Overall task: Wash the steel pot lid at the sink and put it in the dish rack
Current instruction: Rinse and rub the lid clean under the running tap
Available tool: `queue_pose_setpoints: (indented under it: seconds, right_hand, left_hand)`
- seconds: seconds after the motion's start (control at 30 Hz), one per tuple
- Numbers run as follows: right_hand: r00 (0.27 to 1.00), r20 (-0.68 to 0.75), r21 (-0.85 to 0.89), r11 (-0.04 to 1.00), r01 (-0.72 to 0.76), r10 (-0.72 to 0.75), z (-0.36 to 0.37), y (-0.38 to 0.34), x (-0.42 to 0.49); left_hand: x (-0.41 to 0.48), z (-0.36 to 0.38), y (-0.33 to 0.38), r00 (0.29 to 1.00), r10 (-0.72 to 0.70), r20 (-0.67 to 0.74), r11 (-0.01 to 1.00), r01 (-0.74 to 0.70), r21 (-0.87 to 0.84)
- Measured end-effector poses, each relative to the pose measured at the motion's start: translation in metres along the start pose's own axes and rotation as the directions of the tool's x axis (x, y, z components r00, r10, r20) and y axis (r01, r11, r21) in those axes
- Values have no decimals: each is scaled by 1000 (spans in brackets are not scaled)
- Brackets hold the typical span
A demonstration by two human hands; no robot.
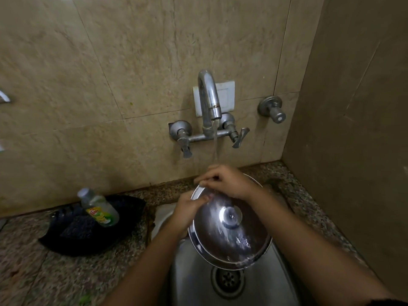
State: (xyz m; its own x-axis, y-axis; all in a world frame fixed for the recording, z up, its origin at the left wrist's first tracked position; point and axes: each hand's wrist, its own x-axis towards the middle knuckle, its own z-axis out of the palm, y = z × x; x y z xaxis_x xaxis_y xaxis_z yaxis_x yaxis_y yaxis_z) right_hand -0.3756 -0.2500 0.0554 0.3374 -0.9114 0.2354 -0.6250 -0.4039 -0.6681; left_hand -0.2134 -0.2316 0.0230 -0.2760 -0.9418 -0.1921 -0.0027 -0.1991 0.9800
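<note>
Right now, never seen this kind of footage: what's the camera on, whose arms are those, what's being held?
There is no machine here. The single picture comes from a wide-angle camera worn on a person's head, looking forward and down, so the two bare arms entering from the bottom are the wearer's own.

Both hands hold a round steel pot lid tilted over a steel sink. The left hand grips its left edge; the right hand holds the far edge, right under water running from the wall tap.

On the speckled counter to the left sits a dark tray holding a dish soap bottle. No dish rack is visible.
</note>
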Motion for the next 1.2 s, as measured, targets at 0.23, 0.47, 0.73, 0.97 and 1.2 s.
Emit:
queue_pose_setpoints:
  seconds: [0.23,0.47,0.73,0.97,1.2]
  right_hand:
    - [952,-178,292,937,-192,250,-22,24,-18]
    - [998,67,-20,1000,-14,15,0,-10,1]
    - [908,-195,410,872,-267,370,-24,31,-28]
    - [986,80,154,976,-155,145,-5,-6,-2]
    - [969,-53,338,917,-210,241,-23,14,-13]
  left_hand:
    - [-5,-13,-2,1000,11,-15,1000,-12,-27]
    - [-4,-2,-2,999,48,18,999,-48,25]
    - [-14,-16,-15,995,3,-101,992,-16,-124]
    - [-2,-6,4,980,-61,191,997,49,65]
    - [0,-2,-2,995,-36,93,999,34,25]
